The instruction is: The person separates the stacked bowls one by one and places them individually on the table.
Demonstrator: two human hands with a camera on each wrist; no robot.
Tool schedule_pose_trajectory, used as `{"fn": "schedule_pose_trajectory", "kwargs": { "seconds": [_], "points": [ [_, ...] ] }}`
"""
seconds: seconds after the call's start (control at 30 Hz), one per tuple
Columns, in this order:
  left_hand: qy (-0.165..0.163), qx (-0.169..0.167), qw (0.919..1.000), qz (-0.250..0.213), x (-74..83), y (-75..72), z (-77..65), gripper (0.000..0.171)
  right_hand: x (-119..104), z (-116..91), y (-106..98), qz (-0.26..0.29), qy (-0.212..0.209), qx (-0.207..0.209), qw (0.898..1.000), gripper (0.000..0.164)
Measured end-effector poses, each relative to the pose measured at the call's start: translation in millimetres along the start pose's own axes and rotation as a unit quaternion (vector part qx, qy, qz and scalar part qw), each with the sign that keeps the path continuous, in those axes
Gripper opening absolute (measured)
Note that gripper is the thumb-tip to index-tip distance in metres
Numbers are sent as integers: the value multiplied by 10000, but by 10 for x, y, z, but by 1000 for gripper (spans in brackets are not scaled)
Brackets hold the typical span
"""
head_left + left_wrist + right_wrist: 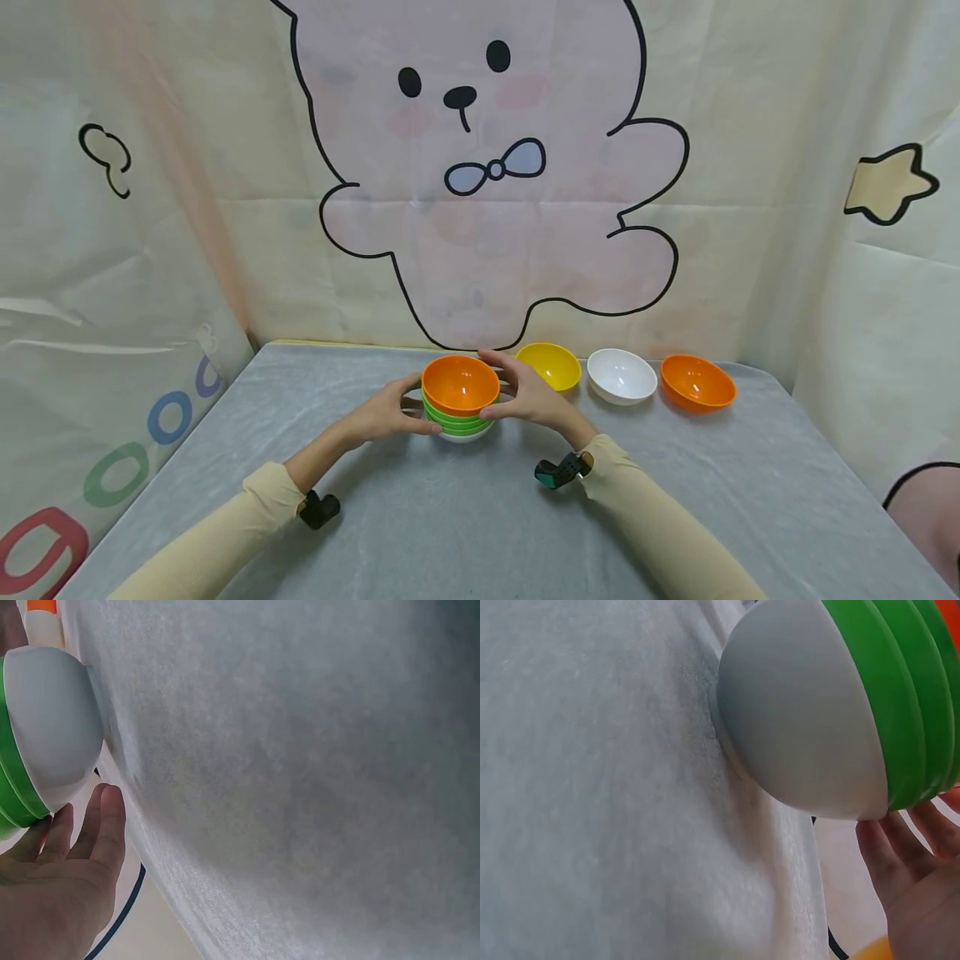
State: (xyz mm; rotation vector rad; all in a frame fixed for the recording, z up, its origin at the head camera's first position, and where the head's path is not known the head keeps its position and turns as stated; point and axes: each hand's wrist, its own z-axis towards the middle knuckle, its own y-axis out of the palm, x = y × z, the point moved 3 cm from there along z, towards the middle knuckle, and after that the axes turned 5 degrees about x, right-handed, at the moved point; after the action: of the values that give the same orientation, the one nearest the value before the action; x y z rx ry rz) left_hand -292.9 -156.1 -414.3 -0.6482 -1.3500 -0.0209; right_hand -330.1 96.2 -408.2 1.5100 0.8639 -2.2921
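Observation:
A stack of nested bowls stands upright on the table between both hands. On top is an orange bowl (461, 385), under it several green bowls (459, 425), and at the bottom a white bowl (802, 712). My left hand (384, 412) grips the stack's left side, thumb in front and fingers reaching behind. From the right, my right hand (534, 398) holds the other side, its thumb near the orange bowl's lower edge. In the right wrist view, fingertips (871, 832) touch the stack near the green rims. The white bowl's base meets the cloth there.
To the right of the stack, a yellow bowl (551, 367), a white bowl (622, 377) and an orange bowl (697, 383) stand in a row along the table's back. Grey cloth (465, 533) covers the table. A printed curtain (480, 250) hangs behind it.

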Motion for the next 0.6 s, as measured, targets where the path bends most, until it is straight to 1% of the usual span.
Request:
{"fn": "schedule_pose_trajectory", "kwargs": {
  "seconds": [0.13,0.4,0.6],
  "points": [
    [75,-44,10000,-20,11,-6,1,84,8,29,24,138,17,-31,9999,91],
    [47,-51,10000,-6,12,-6,0,85,4,54,67,285,-237,-173,9992,94],
    [82,-70,9999,-6,2,-10,7,85,10,76,82,328,-248,-132,9991,85]
  ]
}}
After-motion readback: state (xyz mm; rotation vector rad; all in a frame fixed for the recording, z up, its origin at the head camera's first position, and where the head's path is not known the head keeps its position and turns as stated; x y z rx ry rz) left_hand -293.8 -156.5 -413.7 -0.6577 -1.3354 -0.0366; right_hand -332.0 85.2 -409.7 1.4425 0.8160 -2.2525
